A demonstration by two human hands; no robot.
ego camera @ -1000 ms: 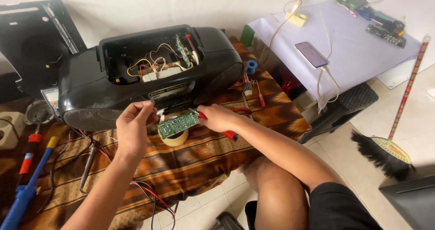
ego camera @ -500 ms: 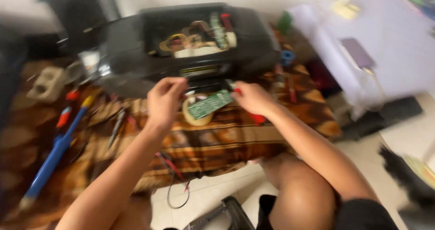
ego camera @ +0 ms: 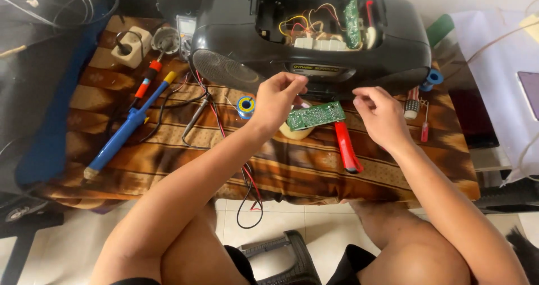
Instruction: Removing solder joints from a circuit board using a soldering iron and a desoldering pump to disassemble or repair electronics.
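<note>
A black portable radio [ego camera: 236,49] stands open at the back, with wires and a green board showing inside it. In front of it a small green circuit board [ego camera: 316,115] lies across a roll of tape [ego camera: 296,133]. My left hand [ego camera: 281,97] is at the board's left end, its fingertips pinched together against the radio's front; what they pinch is hidden. My right hand [ego camera: 379,114] hovers just past the board's right end with its fingers loosely curled, holding nothing. A red-handled tool [ego camera: 346,146] lies under the board's right end.
On the brown striped cloth [ego camera: 168,161] lie a blue desoldering pump [ego camera: 124,132], a soldering iron [ego camera: 147,80], a solder spool [ego camera: 245,105], a socket block [ego camera: 130,48], loose wires and a small red screwdriver [ego camera: 425,126]. A black stool [ego camera: 281,257] stands between my knees.
My right hand has let go of the board's right end and drawn slightly back. The view has moved closer and swung to the left.
</note>
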